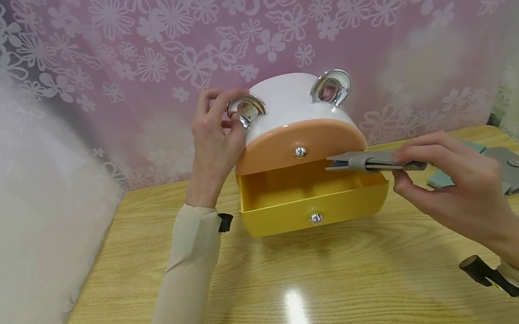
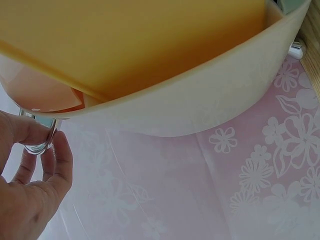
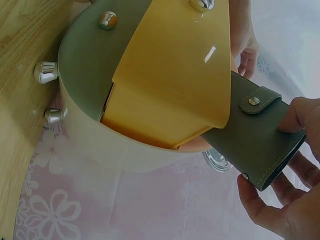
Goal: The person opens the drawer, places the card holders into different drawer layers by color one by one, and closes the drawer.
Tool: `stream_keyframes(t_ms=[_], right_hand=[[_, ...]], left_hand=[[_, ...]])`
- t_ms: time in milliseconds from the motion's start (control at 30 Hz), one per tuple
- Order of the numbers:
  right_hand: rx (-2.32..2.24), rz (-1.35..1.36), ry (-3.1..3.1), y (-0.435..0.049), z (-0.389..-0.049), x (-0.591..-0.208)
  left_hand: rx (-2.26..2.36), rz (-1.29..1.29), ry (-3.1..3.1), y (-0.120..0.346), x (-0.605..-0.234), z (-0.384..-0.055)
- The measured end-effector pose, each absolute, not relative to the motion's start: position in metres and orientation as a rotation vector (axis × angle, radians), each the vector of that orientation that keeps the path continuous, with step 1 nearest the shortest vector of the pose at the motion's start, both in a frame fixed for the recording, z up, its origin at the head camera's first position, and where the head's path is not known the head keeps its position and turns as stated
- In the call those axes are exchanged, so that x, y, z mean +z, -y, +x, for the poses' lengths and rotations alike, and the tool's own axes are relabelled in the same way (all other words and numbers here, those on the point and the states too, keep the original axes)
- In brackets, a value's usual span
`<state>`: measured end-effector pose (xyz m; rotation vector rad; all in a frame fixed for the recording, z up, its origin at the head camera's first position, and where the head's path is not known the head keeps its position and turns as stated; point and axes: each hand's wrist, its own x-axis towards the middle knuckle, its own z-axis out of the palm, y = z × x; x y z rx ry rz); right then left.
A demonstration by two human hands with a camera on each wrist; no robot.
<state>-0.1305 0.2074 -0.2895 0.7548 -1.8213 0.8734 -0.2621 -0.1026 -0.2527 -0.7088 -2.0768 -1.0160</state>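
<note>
A rounded white box point(image 1: 286, 98) with chrome ears stands on the table, and its yellow drawer point(image 1: 279, 220) is pulled out. My left hand point(image 1: 218, 140) grips the chrome ear point(image 1: 257, 102) on the left; the left wrist view shows thumb and fingers pinching it. My right hand point(image 1: 464, 184) pinches a grey wallet point(image 1: 360, 161) by its outer end, thumb below and fingers above. The wallet is strapped closed with a snap point(image 3: 254, 101). Its far end reaches over the right side of the open drawer. Only the bare drawer interior that shows can be judged; part is hidden.
Another grey wallet point(image 1: 518, 166) lies at the right of the table point(image 1: 238, 296), next to teal pieces point(image 1: 441, 179) partly behind my right hand. An orange drawer point(image 1: 268, 152) sits closed above the yellow one. A flowered curtain point(image 1: 223, 35) hangs behind the box.
</note>
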Motion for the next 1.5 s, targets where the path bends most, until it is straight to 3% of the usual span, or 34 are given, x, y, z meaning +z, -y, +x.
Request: stream_keyframes(t_ms=[833,1500], right_hand=[[0.784,0.94,1.91,-0.192,-0.157,-0.303],[0.743,0.931,2.122,-0.187,-0.158,-0.303]], left_hand=[[-1.048,-0.709,2.073,0.103,-0.253,-0.262],[-1.057,-0.725,2.074,0.105,-0.252,-0.259]])
